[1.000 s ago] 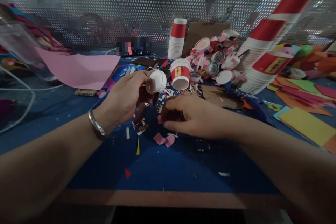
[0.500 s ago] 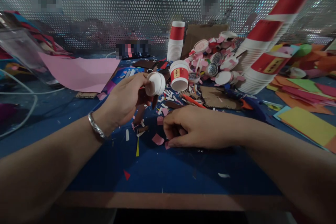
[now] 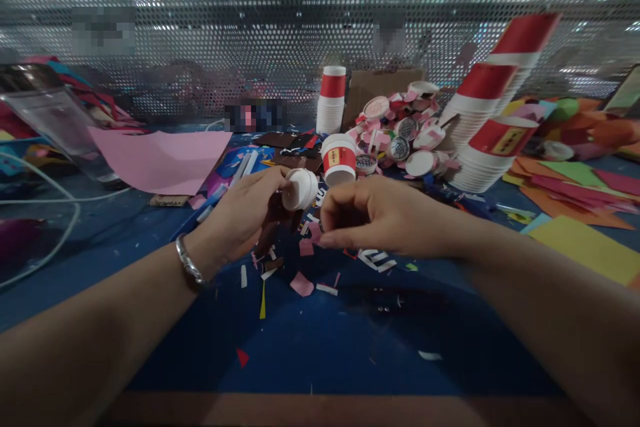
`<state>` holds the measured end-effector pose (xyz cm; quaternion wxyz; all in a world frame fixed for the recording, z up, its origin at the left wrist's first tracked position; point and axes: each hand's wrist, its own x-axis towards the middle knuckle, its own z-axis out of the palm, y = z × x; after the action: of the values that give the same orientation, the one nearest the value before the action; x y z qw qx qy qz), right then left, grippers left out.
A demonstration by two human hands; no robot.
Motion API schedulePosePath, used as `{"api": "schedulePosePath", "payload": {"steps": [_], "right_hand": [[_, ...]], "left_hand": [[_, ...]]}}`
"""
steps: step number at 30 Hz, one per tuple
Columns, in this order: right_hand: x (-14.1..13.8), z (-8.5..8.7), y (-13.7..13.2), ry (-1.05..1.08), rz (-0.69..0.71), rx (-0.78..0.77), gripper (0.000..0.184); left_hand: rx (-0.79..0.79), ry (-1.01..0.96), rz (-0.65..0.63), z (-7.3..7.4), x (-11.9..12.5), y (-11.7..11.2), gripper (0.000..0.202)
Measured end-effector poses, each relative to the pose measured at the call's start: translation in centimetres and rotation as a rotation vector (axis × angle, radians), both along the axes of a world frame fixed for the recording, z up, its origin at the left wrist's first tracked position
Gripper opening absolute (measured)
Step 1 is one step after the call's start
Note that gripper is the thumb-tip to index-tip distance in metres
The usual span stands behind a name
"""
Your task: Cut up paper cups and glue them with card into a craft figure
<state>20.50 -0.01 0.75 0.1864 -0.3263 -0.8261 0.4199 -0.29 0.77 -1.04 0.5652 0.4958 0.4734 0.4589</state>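
Observation:
My left hand (image 3: 245, 210) grips a small white paper cup (image 3: 301, 189) lying on its side, its round end facing me. Dark brown paper below those fingers is partly hidden. Just right of the cup, my right hand (image 3: 373, 217) is closed, thumb and forefinger tips together. Whatever the tips may hold is too small to make out. Pink scraps (image 3: 306, 247) lie beneath and beside them on the blue table (image 3: 320, 353). A red-and-white paper cup (image 3: 340, 159) stands behind the hands.
Stacked paper cups (image 3: 487, 153) lean at the right, with a shorter cup stack (image 3: 331, 100) at the back. Between them is a heap of cup pieces (image 3: 400, 133). Coloured paper (image 3: 590, 247) lies far right, a pink sheet (image 3: 165, 157) and clear bottle (image 3: 70, 127) left.
My right hand has risen from the tabletop scraps and moved toward the white paper cup. My left hand keeps its hold on the cup. The whole view has shifted downward in the picture.

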Motion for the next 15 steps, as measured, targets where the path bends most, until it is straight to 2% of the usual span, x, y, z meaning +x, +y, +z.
{"api": "schedulePosePath", "payload": {"steps": [5, 15], "right_hand": [[0.02, -0.36, 0.39, 0.182, -0.15, 0.002, 0.018], [-0.08, -0.8, 0.46, 0.237, -0.161, 0.012, 0.021]], "left_hand": [[0.017, -0.047, -0.02, -0.3, -0.1, 0.11, 0.013], [0.001, -0.042, -0.035, 0.07, 0.29, -0.51, 0.021]]}}
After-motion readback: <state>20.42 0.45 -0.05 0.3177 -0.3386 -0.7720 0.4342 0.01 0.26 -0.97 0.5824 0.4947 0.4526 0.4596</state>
